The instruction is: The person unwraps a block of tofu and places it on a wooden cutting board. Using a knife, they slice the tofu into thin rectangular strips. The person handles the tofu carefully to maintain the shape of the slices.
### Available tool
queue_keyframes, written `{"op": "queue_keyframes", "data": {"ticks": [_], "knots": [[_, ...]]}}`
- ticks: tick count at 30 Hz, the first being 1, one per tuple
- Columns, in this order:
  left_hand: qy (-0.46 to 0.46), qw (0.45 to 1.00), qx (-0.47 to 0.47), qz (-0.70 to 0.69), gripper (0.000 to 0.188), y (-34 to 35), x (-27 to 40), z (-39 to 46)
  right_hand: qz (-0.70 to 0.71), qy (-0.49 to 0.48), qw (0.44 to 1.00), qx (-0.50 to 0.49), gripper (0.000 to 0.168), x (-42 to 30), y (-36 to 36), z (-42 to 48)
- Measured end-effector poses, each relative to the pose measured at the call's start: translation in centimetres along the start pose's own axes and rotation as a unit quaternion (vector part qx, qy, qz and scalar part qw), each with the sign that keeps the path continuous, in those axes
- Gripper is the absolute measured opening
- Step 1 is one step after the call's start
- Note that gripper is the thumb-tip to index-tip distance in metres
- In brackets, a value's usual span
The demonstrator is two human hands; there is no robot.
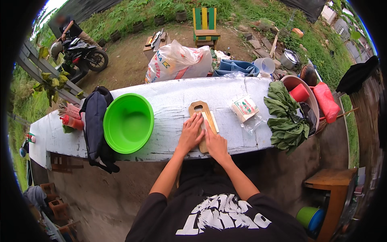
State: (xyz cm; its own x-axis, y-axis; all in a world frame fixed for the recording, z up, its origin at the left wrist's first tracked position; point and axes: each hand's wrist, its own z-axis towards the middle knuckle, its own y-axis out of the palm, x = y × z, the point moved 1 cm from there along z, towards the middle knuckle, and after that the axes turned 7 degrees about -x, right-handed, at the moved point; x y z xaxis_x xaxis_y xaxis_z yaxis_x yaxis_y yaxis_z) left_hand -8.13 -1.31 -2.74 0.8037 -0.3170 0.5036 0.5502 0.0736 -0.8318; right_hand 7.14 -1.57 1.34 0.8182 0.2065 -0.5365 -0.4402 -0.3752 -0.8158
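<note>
A wooden cutting board (203,147) with a handle hole lies on the table in front of me. Pale, flat-sided food (214,122) rests on it in a narrow strip, partly covered by my fingers. My left hand (190,133) lies over the board, its fingers stretched forward and pressing on the food. Close beside it, my right hand (217,143) has its index finger extended along the food and the other fingers curled. Whatever may be inside that curl is hidden. To the right sits a white block in printed plastic wrap (245,108), with a clear plastic bag (253,124) against it.
A green basin (128,124) and dark backpack (95,127) stand left on the white table (169,106). Leafy greens (284,118) lean against a pink tub (314,103) at right. Beyond the table are a large plastic sack (181,62), a slatted chair (205,28) and a person near a motorcycle (80,54).
</note>
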Motion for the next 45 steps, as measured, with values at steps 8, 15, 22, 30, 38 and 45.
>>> {"op": "queue_keyframes", "data": {"ticks": [8,15,22,30,38,45], "knots": [[-0.001,1.000,-0.001,0.003,0.056,0.0,-0.1,0.0,0.012,-0.006,1.000,0.000,0.054,-0.1,0.3,0.5],[-0.003,1.000,-0.001,0.013,0.057,-0.1,0.1,0.1,0.000,0.001,1.000,-0.002,0.056,-0.5,-0.1,1.0],[0.000,1.000,-0.003,0.027,0.057,0.0,-0.1,0.1,0.014,-0.007,1.000,0.005,0.057,0.0,0.4,1.3],[-0.003,0.999,-0.005,0.037,0.059,0.2,0.0,0.0,0.028,-0.010,0.999,0.011,0.056,0.0,0.4,0.8],[-0.004,0.999,-0.005,0.039,0.060,0.3,0.0,0.0,0.025,-0.004,1.000,0.009,0.054,0.1,0.4,0.2],[0.000,0.999,0.005,0.040,0.061,0.7,-0.3,-0.1,0.020,-0.001,1.000,-0.003,0.055,0.1,0.3,-0.2]]}}
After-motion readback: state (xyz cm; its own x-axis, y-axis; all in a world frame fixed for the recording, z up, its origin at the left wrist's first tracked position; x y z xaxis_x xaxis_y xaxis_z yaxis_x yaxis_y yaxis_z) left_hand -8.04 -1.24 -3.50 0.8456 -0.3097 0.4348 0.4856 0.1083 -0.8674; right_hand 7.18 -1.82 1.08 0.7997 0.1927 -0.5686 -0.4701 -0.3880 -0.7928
